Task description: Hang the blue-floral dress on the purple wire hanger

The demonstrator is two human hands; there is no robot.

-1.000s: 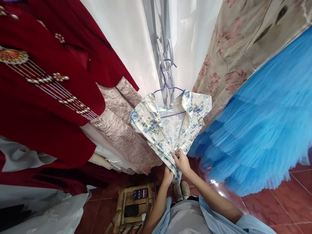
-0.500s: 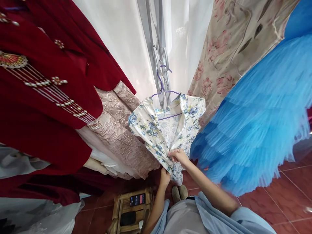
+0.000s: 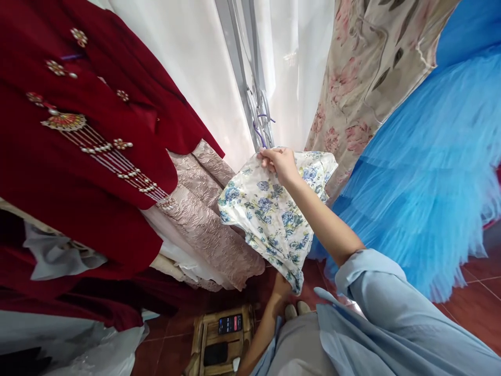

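the white blouse with blue floral print (image 3: 270, 209) hangs spread between the person's two hands, its top edge at the purple hanger (image 3: 261, 138). the right hand (image 3: 279, 163) is at the neckline, thumb and fingertips pinched together on the cloth just below the hanger's hook; the blouse drops away beneath these fingers, and the right forearm crosses in front of it. the left hand (image 3: 282, 287) is at the gathered lower hem, partly behind it; the cloth hides those fingers, so i cannot tell how tightly they are closed. a red velvet garment with beaded trim (image 3: 117, 219) and a pink brocade skirt (image 3: 211, 230) hang to the left, a blue tulle dress (image 3: 415, 198) to the right. below, a phone (image 3: 230, 324) lies near the far edge of a wooden stool (image 3: 199, 339).
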